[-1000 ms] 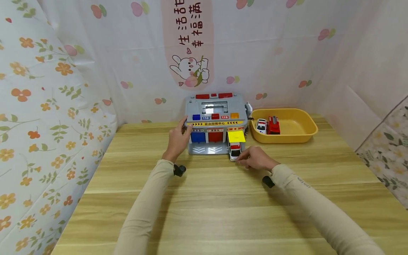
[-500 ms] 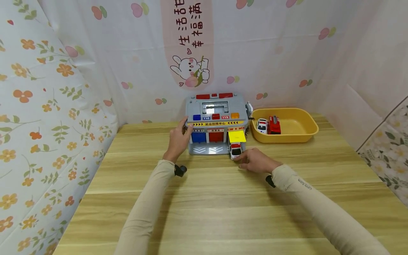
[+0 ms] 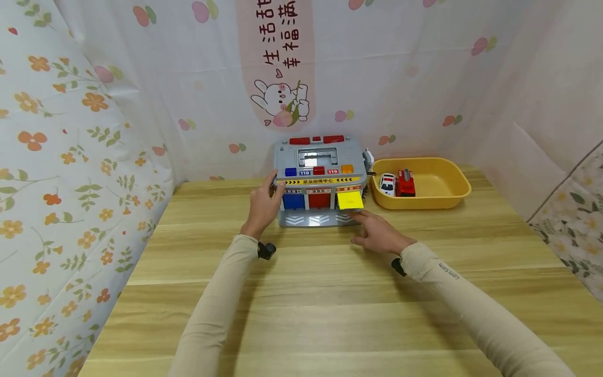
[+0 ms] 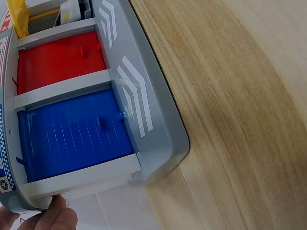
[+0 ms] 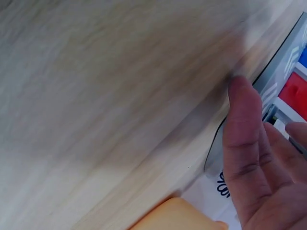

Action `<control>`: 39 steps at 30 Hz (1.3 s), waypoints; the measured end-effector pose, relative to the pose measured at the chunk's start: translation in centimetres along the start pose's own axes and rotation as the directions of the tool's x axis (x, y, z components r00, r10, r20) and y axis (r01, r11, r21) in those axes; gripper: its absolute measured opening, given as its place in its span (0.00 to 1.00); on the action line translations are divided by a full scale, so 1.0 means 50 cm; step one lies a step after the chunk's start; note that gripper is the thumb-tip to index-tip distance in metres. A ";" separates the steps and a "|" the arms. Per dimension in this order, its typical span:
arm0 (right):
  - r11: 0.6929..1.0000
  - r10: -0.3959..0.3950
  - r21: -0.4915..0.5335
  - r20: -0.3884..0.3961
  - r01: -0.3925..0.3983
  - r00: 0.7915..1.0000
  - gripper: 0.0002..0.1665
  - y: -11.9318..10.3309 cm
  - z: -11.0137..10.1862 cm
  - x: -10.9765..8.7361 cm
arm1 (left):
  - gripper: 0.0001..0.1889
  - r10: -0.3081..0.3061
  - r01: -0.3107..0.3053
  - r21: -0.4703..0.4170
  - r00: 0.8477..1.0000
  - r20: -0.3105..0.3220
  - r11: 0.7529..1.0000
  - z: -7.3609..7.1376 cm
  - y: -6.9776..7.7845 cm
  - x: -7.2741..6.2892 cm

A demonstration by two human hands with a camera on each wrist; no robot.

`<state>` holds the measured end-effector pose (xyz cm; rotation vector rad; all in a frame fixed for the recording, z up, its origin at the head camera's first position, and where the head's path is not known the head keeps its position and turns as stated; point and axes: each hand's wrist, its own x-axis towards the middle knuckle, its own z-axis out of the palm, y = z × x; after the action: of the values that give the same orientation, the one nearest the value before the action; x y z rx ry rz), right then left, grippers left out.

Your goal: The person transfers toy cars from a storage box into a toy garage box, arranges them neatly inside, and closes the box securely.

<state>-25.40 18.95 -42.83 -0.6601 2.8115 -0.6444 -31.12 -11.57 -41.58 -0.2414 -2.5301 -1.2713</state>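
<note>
A grey toy garage (image 3: 287, 157) stands on the table with its blue door (image 4: 72, 134) and red door (image 4: 62, 62) down. Its yellow door (image 3: 350, 200) is swung up over the right bay. My left hand (image 3: 264, 209) holds the garage by its left side, the fingertips against the side wall in the left wrist view. At the right bay, my right hand (image 3: 379, 234) reaches in under the yellow door with extended fingers. Inside that bay the white toy car (image 4: 70, 10) shows only in part; the head view hides it behind door and fingers.
To the right of the garage, a yellow bin (image 3: 443, 203) holds a white toy car (image 3: 387, 184) and a red toy fire truck (image 3: 405, 183). Patterned cloth (image 3: 198, 104) hangs close behind the garage and along both sides of the wooden table (image 3: 311, 303).
The white toy car has gone back from the ramp into the right bay, pushed by my right hand, whose fingers now extend under the yellow door. My left hand has stayed put.
</note>
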 end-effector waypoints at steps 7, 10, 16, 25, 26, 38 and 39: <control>1.000 0.001 0.025 0.007 -0.001 1.000 0.41 -0.004 -0.002 -0.003 | 0.29 -0.008 0.008 -0.002 1.000 0.006 1.000 0.002 -0.001 -0.004; 0.999 0.004 0.042 0.011 -0.005 1.000 0.40 -0.002 -0.003 -0.003 | 0.29 -0.001 0.001 -0.001 1.000 0.002 1.000 0.003 -0.002 -0.002; 0.999 0.007 0.050 -0.001 -0.007 1.000 0.37 -0.001 -0.014 -0.006 | 0.29 -0.010 0.010 0.007 1.000 0.000 1.000 0.005 -0.004 -0.001; 0.999 0.019 0.030 -0.081 -0.017 0.997 0.30 -0.001 -0.032 -0.009 | 0.29 -0.014 0.014 -0.001 1.000 0.002 1.000 0.004 -0.004 -0.003; 0.999 0.025 0.025 -0.103 -0.022 0.994 0.30 -0.001 -0.035 -0.009 | 0.29 -0.013 0.013 -0.002 1.000 0.004 1.000 0.004 -0.004 -0.003; 0.998 0.024 -0.035 -0.410 -0.042 0.912 0.14 -0.003 -0.072 -0.008 | 0.29 -0.002 0.002 0.004 1.000 0.003 1.000 0.003 -0.005 0.000; 0.998 0.024 -0.038 -0.439 -0.046 0.898 0.13 -0.003 -0.074 -0.008 | 0.29 -0.003 0.003 0.002 1.000 0.004 1.000 0.002 -0.004 0.000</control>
<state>-25.98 20.37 -39.43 -0.5223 3.2531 -0.8109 -31.22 -11.59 -41.80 -0.2395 -2.5359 -1.2707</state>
